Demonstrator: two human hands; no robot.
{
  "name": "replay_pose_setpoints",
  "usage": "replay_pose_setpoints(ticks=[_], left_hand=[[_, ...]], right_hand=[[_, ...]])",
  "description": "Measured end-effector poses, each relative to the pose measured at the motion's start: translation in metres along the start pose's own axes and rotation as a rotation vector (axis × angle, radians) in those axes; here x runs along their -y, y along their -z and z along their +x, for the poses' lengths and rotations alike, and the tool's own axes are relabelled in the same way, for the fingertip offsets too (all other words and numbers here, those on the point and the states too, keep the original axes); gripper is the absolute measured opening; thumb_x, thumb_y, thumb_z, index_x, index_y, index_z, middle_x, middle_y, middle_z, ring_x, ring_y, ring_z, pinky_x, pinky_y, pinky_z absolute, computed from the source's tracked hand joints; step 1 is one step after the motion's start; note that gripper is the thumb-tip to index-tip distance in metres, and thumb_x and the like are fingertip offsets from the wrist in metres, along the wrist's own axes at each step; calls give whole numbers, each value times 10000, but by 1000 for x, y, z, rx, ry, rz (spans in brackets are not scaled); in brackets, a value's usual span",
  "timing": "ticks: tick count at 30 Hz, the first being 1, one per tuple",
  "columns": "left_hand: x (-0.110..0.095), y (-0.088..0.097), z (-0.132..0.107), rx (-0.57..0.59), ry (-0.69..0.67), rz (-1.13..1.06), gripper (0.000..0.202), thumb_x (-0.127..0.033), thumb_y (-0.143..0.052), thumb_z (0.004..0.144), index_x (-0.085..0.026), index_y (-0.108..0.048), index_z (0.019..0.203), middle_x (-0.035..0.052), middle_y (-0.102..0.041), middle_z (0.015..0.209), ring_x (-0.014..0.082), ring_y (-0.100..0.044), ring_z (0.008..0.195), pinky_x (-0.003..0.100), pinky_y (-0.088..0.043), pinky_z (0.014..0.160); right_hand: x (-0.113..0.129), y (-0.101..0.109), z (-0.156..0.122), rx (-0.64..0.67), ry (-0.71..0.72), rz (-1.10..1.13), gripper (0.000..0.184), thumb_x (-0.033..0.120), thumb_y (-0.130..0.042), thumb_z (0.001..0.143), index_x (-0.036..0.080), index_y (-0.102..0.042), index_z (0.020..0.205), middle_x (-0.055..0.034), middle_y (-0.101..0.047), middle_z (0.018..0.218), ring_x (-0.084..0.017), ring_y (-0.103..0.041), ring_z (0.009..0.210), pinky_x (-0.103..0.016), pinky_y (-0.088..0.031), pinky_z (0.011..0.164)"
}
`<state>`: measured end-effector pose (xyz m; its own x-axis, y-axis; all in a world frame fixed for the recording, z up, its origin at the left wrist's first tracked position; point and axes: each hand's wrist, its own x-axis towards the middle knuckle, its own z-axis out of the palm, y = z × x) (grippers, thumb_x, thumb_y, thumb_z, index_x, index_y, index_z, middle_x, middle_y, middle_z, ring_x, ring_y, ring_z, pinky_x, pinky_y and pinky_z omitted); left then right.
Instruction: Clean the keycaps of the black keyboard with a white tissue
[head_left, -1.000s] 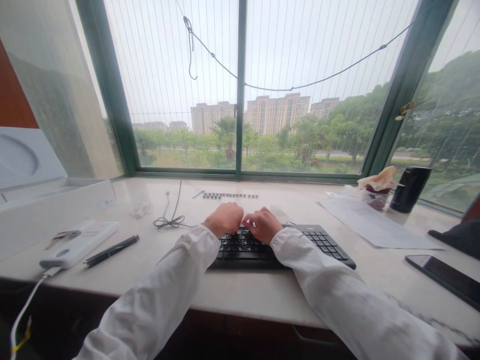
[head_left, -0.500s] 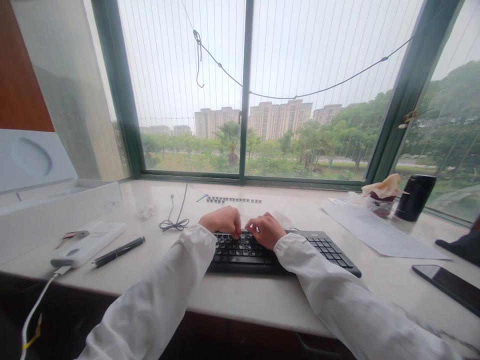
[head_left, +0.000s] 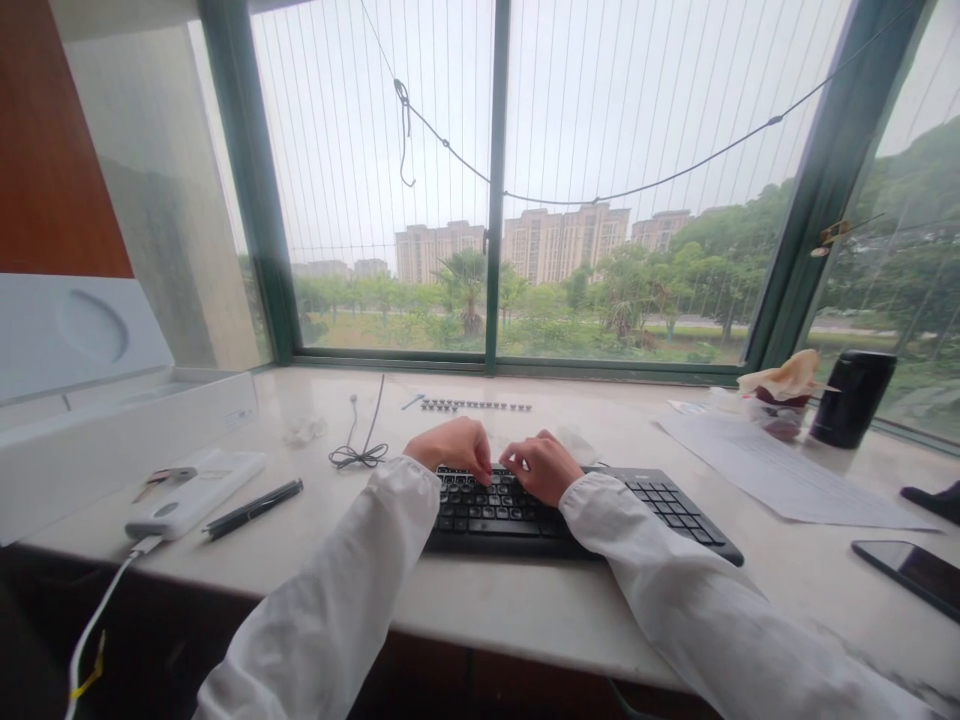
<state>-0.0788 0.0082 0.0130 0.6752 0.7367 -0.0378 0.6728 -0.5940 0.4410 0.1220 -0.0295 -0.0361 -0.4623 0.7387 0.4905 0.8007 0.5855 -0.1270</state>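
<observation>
A black keyboard (head_left: 517,528) lies on the white tabletop in front of me. My left hand (head_left: 454,446) is closed over its upper left part, fingertips pinched down at the keys. Close beside it, my right hand (head_left: 547,468) is curled over the upper middle, thumb and forefinger drawn together near the left fingertips. Whatever sits between the fingers of either hand is too small or hidden to make out. Behind the keyboard, several small dark pieces (head_left: 480,405) are lined up in rows, with a thin bluish strip (head_left: 412,402) at their left end.
To the left are a tied cable (head_left: 360,456), a black pen (head_left: 253,510), a white power bank (head_left: 199,495) with keys (head_left: 163,480) on it, and an open white box (head_left: 127,440). Papers (head_left: 780,475), a black cylinder (head_left: 853,398) and a phone (head_left: 911,572) are at right.
The whole view has shifted slightly, so everything sits a little further right and lower. Both hands stay at nearly the same spot on the keyboard, with only slight finger movement.
</observation>
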Motion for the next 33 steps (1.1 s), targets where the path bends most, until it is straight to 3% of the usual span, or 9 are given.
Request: replay_pose_setpoints(ticks=[6,22,33], left_hand=[[1,-4,5,-22,32,31,283,-406,-845,535,-212,-783,730,-3,-728,674,131,-624,642,219,-410,590],[21,-4,15,73,44,-100,360,-505,-820,550,-210,-783,753,-19,-720,711,126,-598,723,211,-399,669],[29,-5,22,119,122,-99,430,-547,-799,548,-211,-789,815,-16,-708,734,135,-578,752,216,-387,665]], right_hand=[[1,0,0,9,4,-5,176,249,-559,881,251,-733,857,3,-727,736,-156,-655,711,-330,-374,830],[0,1,0,27,-14,7,164,257,-565,879,247,-725,847,9,-734,754,-161,-660,725,-334,-375,845],[0,1,0,31,-18,3,160,254,-572,875,246,-730,853,12,-738,762,-161,-664,729,-335,-376,849]])
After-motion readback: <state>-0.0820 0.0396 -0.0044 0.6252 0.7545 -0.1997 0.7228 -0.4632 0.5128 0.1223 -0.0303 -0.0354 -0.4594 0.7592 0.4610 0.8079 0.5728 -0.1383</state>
